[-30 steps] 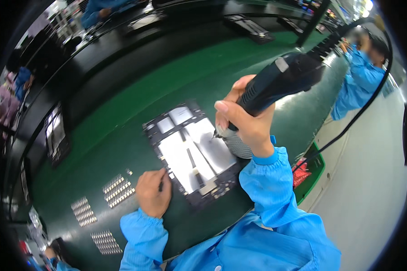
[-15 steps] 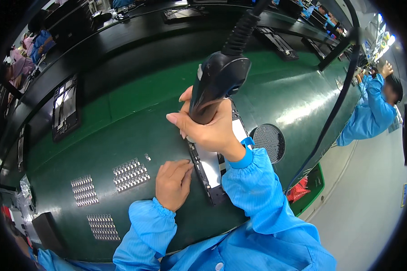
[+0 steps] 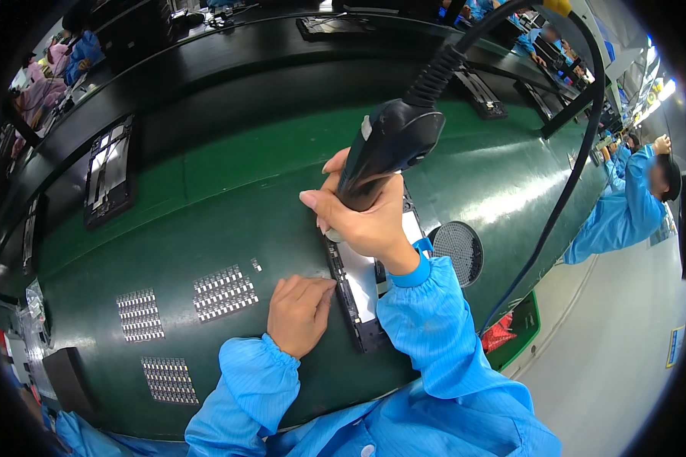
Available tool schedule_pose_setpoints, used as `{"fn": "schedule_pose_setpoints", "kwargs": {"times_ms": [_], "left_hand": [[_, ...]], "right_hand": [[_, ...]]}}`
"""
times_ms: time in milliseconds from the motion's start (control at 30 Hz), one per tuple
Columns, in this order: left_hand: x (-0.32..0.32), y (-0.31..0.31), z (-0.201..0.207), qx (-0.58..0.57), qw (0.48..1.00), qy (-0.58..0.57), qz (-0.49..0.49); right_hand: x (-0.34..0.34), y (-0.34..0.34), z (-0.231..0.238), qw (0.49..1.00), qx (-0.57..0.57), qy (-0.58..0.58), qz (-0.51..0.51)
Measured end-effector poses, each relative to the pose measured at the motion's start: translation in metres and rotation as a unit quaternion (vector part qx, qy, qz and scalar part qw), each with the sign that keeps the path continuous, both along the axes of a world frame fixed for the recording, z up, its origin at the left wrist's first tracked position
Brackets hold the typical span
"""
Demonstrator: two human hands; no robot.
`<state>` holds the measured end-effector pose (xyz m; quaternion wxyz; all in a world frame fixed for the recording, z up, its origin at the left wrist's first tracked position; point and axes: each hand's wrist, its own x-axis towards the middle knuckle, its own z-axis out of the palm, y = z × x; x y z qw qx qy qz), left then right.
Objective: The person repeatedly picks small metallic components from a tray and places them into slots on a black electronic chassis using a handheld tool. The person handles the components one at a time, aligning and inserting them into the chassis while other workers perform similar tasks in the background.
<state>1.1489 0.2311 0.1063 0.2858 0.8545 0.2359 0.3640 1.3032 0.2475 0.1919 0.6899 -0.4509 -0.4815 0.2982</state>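
My right hand [image 3: 370, 217] is wrapped round a black corded hand tool [image 3: 392, 145], held tilted over a long, dark electronic device frame [image 3: 354, 293] with bright silvery panels. The tool's lower end and its contact with the frame are hidden by my fingers. My left hand [image 3: 301, 312] lies on the table at the frame's left edge. Its fingers are curled together, with the tips at or beside that edge; what they hold, if anything, is hidden. Left of it lie small chip-like parts in rows [image 3: 225, 293], with one loose part [image 3: 256, 265].
Two more groups of parts [image 3: 139, 314] [image 3: 170, 381] lie at left. A round gridded dish [image 3: 457, 254] sits right of the frame. The tool's cable [image 3: 560, 209] loops down the right side above a green bin [image 3: 530, 327]. Similar frames [image 3: 109, 171] lean farther back. A co-worker [image 3: 625, 206] is at right.
The whole view has shifted slightly. Both hands, the corded tool and the device frame keep nearly the same places relative to one another.
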Motion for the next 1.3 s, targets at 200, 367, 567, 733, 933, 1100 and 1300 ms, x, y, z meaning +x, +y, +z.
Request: {"fn": "schedule_pose_setpoints", "kwargs": {"times_ms": [200, 367, 567, 733, 933, 1100, 1300], "left_hand": [[0.000, 0.000, -0.002, -0.007, 1.000, -0.010, 0.002], [0.001, 0.001, -0.001, -0.014, 1.000, -0.021, 0.002], [-0.001, -0.001, 0.000, -0.032, 0.999, -0.026, 0.015], [-0.004, -0.006, 0.002, -0.146, 0.985, -0.087, 0.008], [-0.009, -0.014, 0.012, -0.045, 0.998, -0.052, -0.001], [0.001, -0.059, 0.022, 0.086, 0.985, -0.032, -0.148], [0.018, -0.068, -0.002, 0.186, 0.974, 0.021, -0.130]], "right_hand": [[0.001, 0.000, 0.000, 1.000, 0.000, 0.002, -0.001], [0.003, 0.000, 0.000, 1.000, -0.002, -0.019, -0.004], [-0.002, -0.001, -0.004, 0.999, -0.002, -0.035, 0.017], [-0.001, 0.000, -0.016, 0.995, 0.021, -0.098, 0.016], [-0.006, -0.001, -0.006, 0.999, -0.014, -0.038, -0.020], [0.004, -0.013, 0.008, 0.999, 0.016, -0.015, -0.023], [0.023, -0.060, 0.024, 0.996, 0.034, -0.030, -0.077]]}}
